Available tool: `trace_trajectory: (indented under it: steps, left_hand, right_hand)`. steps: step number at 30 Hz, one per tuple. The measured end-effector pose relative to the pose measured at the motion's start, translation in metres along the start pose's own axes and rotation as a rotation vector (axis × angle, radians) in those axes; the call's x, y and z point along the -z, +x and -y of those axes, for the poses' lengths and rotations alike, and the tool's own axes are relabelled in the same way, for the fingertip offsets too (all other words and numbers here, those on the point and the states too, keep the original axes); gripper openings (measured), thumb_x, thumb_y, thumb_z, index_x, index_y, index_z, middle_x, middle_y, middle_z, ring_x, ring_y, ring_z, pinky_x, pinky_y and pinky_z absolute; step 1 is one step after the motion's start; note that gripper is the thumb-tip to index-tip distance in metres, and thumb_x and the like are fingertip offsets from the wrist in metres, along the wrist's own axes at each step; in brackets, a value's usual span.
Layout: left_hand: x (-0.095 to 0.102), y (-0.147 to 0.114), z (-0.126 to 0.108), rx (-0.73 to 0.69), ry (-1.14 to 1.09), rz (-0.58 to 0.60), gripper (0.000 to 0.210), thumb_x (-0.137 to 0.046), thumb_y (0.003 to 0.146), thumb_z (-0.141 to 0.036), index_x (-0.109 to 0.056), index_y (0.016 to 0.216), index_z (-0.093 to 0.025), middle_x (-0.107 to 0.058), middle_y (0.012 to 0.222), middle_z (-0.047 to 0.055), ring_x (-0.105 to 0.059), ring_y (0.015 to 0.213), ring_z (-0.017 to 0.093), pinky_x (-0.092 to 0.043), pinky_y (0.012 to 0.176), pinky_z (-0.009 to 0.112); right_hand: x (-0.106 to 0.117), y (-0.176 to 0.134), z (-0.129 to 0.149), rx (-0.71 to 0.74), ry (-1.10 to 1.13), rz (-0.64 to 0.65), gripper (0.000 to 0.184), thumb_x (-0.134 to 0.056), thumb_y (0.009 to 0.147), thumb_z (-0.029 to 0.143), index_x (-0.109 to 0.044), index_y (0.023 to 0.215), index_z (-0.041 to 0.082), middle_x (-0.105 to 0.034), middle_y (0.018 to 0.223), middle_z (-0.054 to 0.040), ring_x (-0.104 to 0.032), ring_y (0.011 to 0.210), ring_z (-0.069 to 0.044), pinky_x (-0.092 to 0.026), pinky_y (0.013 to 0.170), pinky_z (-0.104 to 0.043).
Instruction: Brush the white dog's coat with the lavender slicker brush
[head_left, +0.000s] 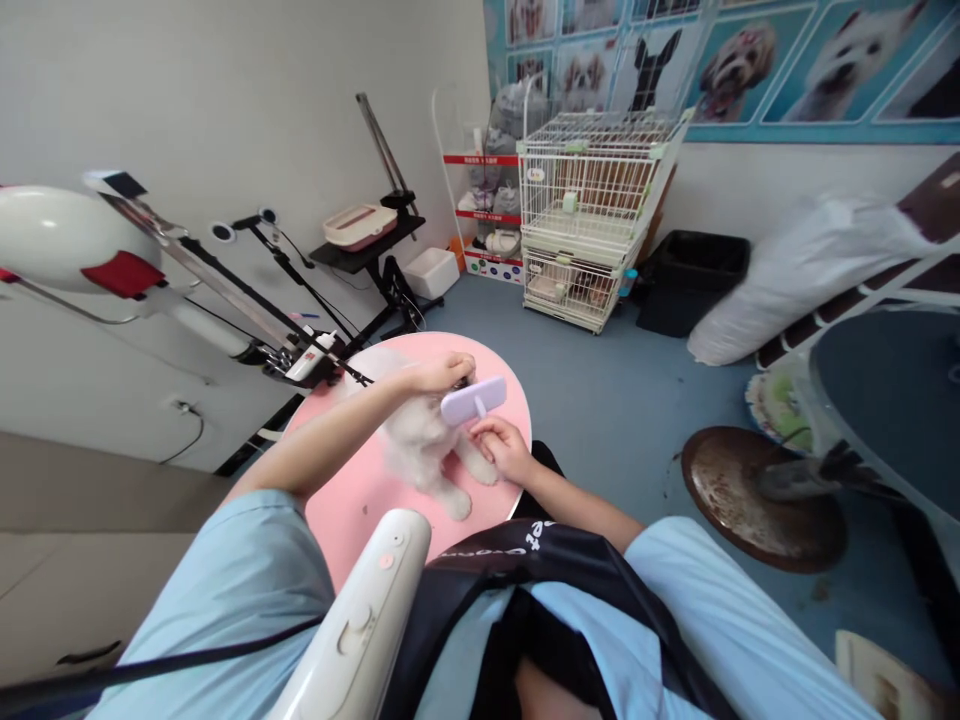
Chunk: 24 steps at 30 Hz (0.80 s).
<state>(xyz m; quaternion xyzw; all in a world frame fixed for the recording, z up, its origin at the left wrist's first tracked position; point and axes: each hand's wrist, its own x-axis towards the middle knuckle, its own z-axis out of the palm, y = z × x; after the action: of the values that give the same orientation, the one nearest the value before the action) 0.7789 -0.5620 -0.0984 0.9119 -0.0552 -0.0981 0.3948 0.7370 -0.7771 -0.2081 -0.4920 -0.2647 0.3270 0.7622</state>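
A fluffy white dog (pixel 416 425) is on a round pink grooming table (pixel 345 515), its front paws toward the near right side. My left hand (pixel 446 373) is closed at the dog's head, fingers curled on it; exactly which part they grip is hidden. In my right hand (pixel 506 452) is the thin handle of a lavender slicker brush (pixel 475 400). The brush's flat back faces me, and its head covers part of the dog's face. A white dryer (pixel 367 610) with a round nozzle end points up from below, close against my dark apron (pixel 540 560).
Left of the table stand a metal grooming arm (pixel 217 270) and a white bottle (pixel 311 357). Stacked wire cages (pixel 585 190), a shelf rack (pixel 487 215) and a black bin (pixel 694 280) line the back. At right is another table's rusty round base (pixel 750 500).
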Motion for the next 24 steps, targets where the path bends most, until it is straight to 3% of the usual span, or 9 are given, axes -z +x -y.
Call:
trace_trajectory:
  steps: [4,9,14,16,20,24]
  left_hand:
    - [0.005,-0.011,-0.007,-0.083,0.013,0.03,0.033,-0.037,0.089,-0.037,-0.052,0.068,-0.018,-0.058,0.074,0.003,-0.053,0.068,0.014,-0.046,0.068,0.027]
    - [0.006,-0.021,-0.016,-0.086,0.076,0.052,0.034,-0.036,0.091,-0.041,-0.052,0.071,-0.018,-0.057,0.075,0.002,-0.051,0.069,0.014,-0.045,0.069,0.027]
    - [0.01,-0.029,-0.018,-0.136,0.047,0.098,0.034,-0.039,0.09,-0.042,-0.051,0.068,-0.019,-0.057,0.073,0.003,-0.052,0.068,0.015,-0.047,0.073,0.028]
    - [0.013,-0.03,-0.015,-0.123,0.029,0.078,0.034,-0.04,0.089,-0.043,-0.053,0.07,-0.019,-0.058,0.074,0.004,-0.054,0.069,0.015,-0.047,0.073,0.028]
    - [0.015,-0.031,-0.006,-0.074,-0.024,-0.069,0.038,-0.038,0.088,-0.047,-0.055,0.071,-0.018,-0.06,0.076,0.005,-0.056,0.074,0.016,-0.049,0.078,0.029]
    - [0.013,-0.035,0.0,0.002,-0.049,-0.326,0.043,-0.033,0.091,-0.047,-0.061,0.079,-0.017,-0.067,0.087,0.008,-0.06,0.087,0.019,-0.049,0.089,0.033]
  right_hand:
    - [-0.004,-0.001,0.007,-0.091,-0.012,0.078,0.01,-0.054,0.082,0.028,-0.059,0.085,0.02,-0.06,0.073,0.002,-0.035,0.042,-0.004,-0.028,0.04,-0.019]
    - [-0.002,0.003,0.013,0.07,-0.104,0.07,0.011,-0.052,0.082,0.027,-0.06,0.083,0.02,-0.05,0.058,0.0056,-0.037,0.044,-0.006,-0.031,0.044,-0.02]
    - [-0.004,-0.009,0.014,-0.091,-0.197,0.167,0.013,-0.05,0.081,0.024,-0.062,0.082,0.019,-0.044,0.053,0.0064,-0.036,0.044,-0.007,-0.03,0.044,-0.02]
    - [-0.005,-0.009,0.018,-0.047,-0.202,0.167,0.017,-0.049,0.083,0.025,-0.064,0.087,0.02,-0.044,0.054,0.006,-0.038,0.046,-0.009,-0.032,0.046,-0.021]
    - [-0.001,0.001,0.018,0.037,-0.294,0.103,0.015,-0.051,0.08,0.02,-0.065,0.084,0.019,-0.057,0.068,0.0014,-0.046,0.056,-0.01,-0.038,0.053,-0.022]
    - [0.003,0.014,0.009,-0.107,-0.253,0.282,0.014,-0.05,0.08,0.02,-0.064,0.082,0.019,-0.052,0.06,0.0037,-0.042,0.049,-0.009,-0.033,0.048,-0.021]
